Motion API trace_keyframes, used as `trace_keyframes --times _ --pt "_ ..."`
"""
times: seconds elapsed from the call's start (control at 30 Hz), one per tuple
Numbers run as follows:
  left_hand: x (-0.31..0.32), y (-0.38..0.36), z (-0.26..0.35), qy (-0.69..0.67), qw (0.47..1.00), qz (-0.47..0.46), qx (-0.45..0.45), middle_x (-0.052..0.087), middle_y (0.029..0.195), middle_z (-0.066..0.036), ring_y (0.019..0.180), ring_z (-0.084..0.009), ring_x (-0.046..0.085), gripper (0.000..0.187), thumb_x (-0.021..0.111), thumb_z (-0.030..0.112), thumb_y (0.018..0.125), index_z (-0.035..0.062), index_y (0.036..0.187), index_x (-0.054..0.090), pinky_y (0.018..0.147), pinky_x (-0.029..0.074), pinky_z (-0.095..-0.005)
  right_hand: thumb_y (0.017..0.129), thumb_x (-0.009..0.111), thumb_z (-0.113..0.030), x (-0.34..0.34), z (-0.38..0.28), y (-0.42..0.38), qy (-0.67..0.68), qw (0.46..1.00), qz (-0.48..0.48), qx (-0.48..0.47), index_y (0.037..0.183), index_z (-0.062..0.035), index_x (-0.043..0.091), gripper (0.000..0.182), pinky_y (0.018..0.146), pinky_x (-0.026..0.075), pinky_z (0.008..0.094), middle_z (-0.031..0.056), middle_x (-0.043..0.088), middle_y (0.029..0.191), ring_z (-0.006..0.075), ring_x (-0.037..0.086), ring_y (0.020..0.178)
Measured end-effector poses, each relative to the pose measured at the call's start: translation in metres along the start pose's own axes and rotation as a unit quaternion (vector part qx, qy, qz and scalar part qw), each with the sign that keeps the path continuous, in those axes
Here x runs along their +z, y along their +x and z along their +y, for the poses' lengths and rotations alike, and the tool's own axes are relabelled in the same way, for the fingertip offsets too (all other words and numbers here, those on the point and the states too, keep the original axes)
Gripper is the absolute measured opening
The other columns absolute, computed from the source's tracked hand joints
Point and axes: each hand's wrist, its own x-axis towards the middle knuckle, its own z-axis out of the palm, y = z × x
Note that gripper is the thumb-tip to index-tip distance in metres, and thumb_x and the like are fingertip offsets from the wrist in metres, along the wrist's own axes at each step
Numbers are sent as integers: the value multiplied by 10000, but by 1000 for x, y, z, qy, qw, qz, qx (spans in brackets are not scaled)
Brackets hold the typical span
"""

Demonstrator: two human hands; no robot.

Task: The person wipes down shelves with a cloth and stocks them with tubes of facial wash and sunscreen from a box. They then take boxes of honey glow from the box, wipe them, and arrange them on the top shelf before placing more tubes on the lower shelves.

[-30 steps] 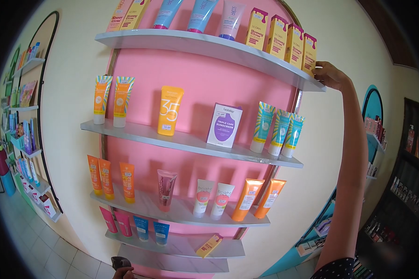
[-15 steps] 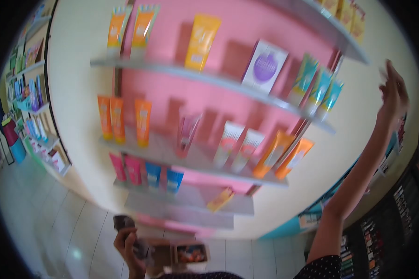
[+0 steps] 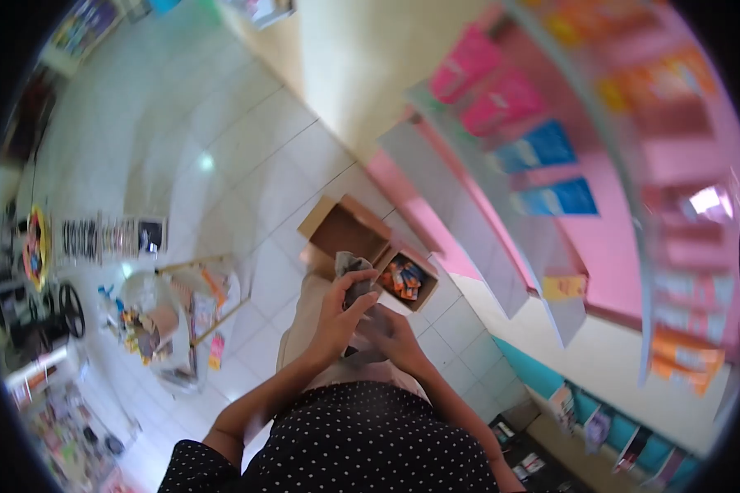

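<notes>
In front of my body my two hands come together on a crumpled grey cloth (image 3: 353, 264). My left hand (image 3: 339, 316) is closed round it, and a bunched end sticks out above the fingers. Close against it, my right hand (image 3: 396, 338) is smeared by motion; its fingers meet the lower part of the cloth, but their grip is hard to make out. Just beyond the hands, a cardboard box (image 3: 314, 220) with raised flaps stands on the floor. Beside it is a smaller box (image 3: 426, 294) holding several orange and dark packets.
Wall shelves (image 3: 469, 222) with a pink back rise at the right, bearing pink tubes (image 3: 501, 103), blue tubes (image 3: 555, 197) and a yellow packet (image 3: 564, 287). On the left, a glass display case (image 3: 210, 308) and a small rack (image 3: 111, 237) stand on the tiled floor (image 3: 247, 156).
My view has swung down from the shelves to the floor and my body. My right hand, raised at the far right before, has come down to the cloth in my left hand.
</notes>
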Motion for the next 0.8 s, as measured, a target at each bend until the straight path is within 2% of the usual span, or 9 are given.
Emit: trace_keyframes --times 0.13,0.2,0.4,0.53,0.6,0.7,0.73,0.77,0.8 --pt "-63 52 -85 134 980 -35 -140 526 900 -90 790 -138 504 410 559 142 735 29 1111 441 686 409 -232 735 551 -118 -18 73 50 -67 995 66 45 966 46 517 286 690 421 252 88 581 843 121 540 758" --pt "-94 84 -141 137 977 0 -166 523 940 -134 856 -206 504 545 580 186 708 15 1175 358 747 404 -287 720 547 -107 -21 101 76 -121 973 176 83 855 24 569 190 571 399 249 65 566 643 90 481 593" --pt "-170 192 -292 475 863 61 -158 445 1091 -197 977 -334 445 605 555 260 663 -6 1159 333 814 369 -410 720 569 -149 -32 211 115 -297 922 169 181 644 54 509 225 457 320 267 11 446 507 74 355 503" --pt "-154 197 -340 441 865 26 -239 466 1066 -182 981 -325 446 564 554 259 664 8 1133 366 808 370 -410 734 572 -176 -36 236 106 -249 921 214 209 565 40 441 304 419 274 277 -2 355 461 71 323 476" --pt "-136 171 -377 387 907 -11 -167 496 1012 -169 952 -302 473 539 561 256 661 32 1122 394 808 375 -397 749 572 -203 -41 231 100 -229 918 202 255 535 37 415 358 400 237 268 -5 333 451 60 310 463" --pt "-110 149 -363 251 950 -34 -183 516 975 -152 920 -261 501 458 553 191 681 38 1093 425 795 391 -355 766 562 -266 -49 231 83 -252 910 227 238 511 29 404 420 384 207 267 -14 327 431 52 283 446" --pt "-104 160 -344 220 972 9 -79 506 991 -124 894 -224 500 384 528 165 714 28 1064 448 781 393 -324 767 559 -283 -54 232 77 -251 904 241 250 506 27 404 434 381 208 269 -17 326 427 52 276 445" --pt "-95 172 -307 176 983 45 21 496 1007 -97 868 -188 499 314 504 140 747 18 1034 470 767 395 -292 779 534 -328 -59 238 68 -271 900 236 248 507 27 423 460 385 224 280 -4 309 412 57 281 438" --pt "-86 189 -217 135 987 91 -11 517 922 -67 821 -169 501 257 458 127 770 21 1002 490 727 406 -278 788 511 -346 -61 236 62 -292 890 227 266 534 34 464 459 388 246 291 32 330 409 63 294 435"
